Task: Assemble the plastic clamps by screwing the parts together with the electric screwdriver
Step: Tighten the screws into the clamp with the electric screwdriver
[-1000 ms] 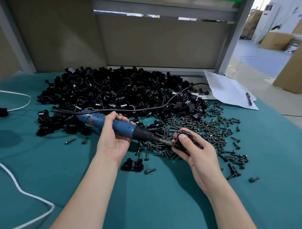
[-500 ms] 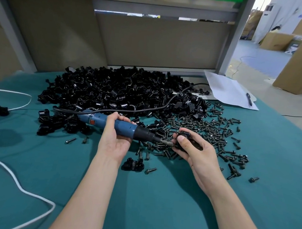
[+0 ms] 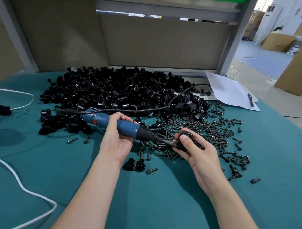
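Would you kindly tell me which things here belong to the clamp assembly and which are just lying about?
Job: electric screwdriver in left hand; clamp in right hand; pile of clamp parts; loose screws.
Lying about: paper sheet; pen; white cable.

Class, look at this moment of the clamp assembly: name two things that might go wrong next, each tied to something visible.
1. The tip of the electric screwdriver meets the clamp close to the fingers of the right hand; a slip may jab them.
2. Its black cord lies across the pile of clamp parts; pulling may scatter them.
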Demonstrator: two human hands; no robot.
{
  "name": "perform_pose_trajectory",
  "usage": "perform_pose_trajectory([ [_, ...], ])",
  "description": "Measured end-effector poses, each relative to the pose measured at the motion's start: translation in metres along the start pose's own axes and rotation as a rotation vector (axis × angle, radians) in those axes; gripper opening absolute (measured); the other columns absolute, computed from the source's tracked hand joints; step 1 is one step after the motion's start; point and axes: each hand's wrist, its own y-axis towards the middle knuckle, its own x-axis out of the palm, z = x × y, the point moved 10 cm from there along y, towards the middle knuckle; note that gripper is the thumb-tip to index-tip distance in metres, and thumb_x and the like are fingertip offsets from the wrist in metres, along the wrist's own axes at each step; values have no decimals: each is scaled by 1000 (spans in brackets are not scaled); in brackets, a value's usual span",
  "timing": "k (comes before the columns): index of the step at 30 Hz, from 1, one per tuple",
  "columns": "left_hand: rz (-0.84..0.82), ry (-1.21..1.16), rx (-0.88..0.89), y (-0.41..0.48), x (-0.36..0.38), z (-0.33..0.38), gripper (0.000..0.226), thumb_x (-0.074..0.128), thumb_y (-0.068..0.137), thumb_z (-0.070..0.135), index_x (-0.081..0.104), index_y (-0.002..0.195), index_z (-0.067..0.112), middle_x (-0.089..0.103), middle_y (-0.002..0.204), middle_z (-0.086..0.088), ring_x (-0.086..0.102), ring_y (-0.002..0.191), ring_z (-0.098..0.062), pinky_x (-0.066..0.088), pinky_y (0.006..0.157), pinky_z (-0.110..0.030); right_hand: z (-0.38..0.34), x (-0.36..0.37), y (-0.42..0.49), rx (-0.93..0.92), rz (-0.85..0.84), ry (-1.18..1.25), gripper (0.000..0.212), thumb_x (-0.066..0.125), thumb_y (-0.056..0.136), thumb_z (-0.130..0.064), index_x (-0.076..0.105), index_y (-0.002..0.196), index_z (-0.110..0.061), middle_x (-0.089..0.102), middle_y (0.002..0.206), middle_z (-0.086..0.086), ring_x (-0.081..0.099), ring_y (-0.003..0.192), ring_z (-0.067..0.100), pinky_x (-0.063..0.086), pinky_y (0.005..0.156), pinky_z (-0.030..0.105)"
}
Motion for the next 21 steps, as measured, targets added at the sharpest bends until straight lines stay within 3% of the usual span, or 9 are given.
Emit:
perform_pose_trajectory([
  [14,8,5,-4,-5,3,0,15,66,93,14,54,84,15,59,72,3,60,65,-10,58,80,-32,1,0,1,0,4,-15,43,76,81,-24,71,122,-10,78,110,14,75,106,27,61,89,36],
  [21,-9,1,-4,-7,7,-1,13,63,95,13,52,88,14,60,66,5,61,59,-9,58,75,-33,1,-1,1,-7,6,-30,42,76,81,-23,71,121,-10,78,109,14,75,106,27,62,89,36],
])
